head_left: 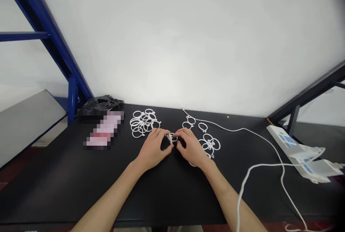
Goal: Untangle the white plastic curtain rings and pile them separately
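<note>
My left hand (154, 149) and my right hand (192, 148) meet at the middle of the black table, fingertips closed around one white curtain ring (174, 139). A small white piece stands upright on its left side, between my left thumb and fingers. My right fingers pinch the other side of the ring, and partly hide it. Beyond my left hand lies a heap of several white curtain rings (142, 125), each with a small eyelet. More rings (208, 140) are scattered beside and behind my right hand; one is partly covered by that hand.
A white power strip (285, 140) with plugged-in adapters sits at the right. Its white cable (265, 165) crosses above my right forearm, and another thin cable (215, 123) runs along the back. A black plastic bag (101, 103) and a pixelated pink object (106, 129) lie left.
</note>
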Demonstrator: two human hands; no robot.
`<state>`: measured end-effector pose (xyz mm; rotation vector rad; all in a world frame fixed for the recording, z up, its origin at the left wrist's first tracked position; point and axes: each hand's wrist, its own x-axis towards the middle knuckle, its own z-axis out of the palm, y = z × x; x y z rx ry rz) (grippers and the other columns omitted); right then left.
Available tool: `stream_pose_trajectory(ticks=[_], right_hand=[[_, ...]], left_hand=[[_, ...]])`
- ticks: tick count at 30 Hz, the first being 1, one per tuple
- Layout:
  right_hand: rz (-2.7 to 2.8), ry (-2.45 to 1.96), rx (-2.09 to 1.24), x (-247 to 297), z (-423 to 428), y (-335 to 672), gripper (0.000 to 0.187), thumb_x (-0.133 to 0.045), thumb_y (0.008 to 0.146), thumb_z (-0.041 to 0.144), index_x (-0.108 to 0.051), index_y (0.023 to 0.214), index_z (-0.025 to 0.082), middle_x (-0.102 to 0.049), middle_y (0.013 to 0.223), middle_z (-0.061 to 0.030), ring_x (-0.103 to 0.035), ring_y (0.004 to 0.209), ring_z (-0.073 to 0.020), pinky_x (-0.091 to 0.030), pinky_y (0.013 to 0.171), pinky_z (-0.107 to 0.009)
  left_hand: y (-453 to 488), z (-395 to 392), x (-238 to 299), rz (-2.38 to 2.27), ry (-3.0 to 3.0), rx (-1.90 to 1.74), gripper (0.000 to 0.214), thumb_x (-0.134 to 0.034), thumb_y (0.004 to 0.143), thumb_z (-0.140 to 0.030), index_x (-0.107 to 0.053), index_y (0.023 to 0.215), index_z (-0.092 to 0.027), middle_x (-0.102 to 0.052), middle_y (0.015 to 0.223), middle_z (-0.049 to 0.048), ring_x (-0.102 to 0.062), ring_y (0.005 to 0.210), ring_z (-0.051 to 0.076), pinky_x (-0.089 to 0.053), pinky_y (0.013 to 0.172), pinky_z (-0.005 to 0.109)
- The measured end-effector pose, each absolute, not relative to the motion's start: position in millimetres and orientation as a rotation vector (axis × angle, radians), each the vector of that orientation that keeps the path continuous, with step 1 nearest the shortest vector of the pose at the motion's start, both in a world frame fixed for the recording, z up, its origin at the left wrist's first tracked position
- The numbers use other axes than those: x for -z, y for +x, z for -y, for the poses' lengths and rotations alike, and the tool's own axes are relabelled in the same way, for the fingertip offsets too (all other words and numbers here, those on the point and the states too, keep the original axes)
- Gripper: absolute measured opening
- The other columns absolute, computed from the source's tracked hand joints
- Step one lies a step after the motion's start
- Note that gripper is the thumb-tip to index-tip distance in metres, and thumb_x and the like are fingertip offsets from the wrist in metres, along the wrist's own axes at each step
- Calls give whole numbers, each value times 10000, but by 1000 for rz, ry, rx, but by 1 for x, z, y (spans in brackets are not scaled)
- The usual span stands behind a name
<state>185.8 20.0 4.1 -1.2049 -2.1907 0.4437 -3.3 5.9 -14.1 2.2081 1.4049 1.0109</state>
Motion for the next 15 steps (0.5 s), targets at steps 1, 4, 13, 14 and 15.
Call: stream_pose_trajectory(ticks=[1,4,13,14,15], right_hand=[[2257,-1203,-400,-4,-20,187,182,-544,858,142,-629,1000,218,-609,1095,-71,-567,1055,-219,-471,958,-391],[2347,-1229,-310,-1,-21,186,100,-587,882,202,-640,965,221,-610,1080,-70,-576,1018,-226,-483,935,-405],[2030,-1318,-320,-1,-28,194,133,-492,960,258,-614,925,219,-647,916,-44,-623,835,-191,-511,773,-327],[2033,-1344,-294,0,-29,196,136,-492,958,255,-619,933,214,-649,925,-51,-624,855,-200,-513,790,-340],[2050,-1368,-262,1,-30,197,135,-496,954,249,-625,947,208,-651,937,-60,-623,889,-215,-513,816,-359]], left_hand=[[-4,-6,14,-1409,2175,-1018,306,-623,823,-265,-541,1115,-224,-630,1098,53,-541,1055,256,-475,934,444],[-5,-7,14,-1422,2080,-1030,305,-618,802,-244,-536,1096,-226,-621,1077,55,-552,1040,244,-493,913,420],[-11,-11,15,-1638,1920,-1070,331,-635,795,-311,-526,1096,-228,-585,1046,53,-581,965,230,-510,842,392],[-12,-12,15,-1642,1928,-1061,348,-631,799,-311,-523,1120,-228,-587,1058,55,-579,979,233,-509,845,392],[-12,-12,15,-1643,1944,-1054,357,-624,805,-305,-520,1138,-228,-589,1070,57,-574,997,236,-506,854,395]])
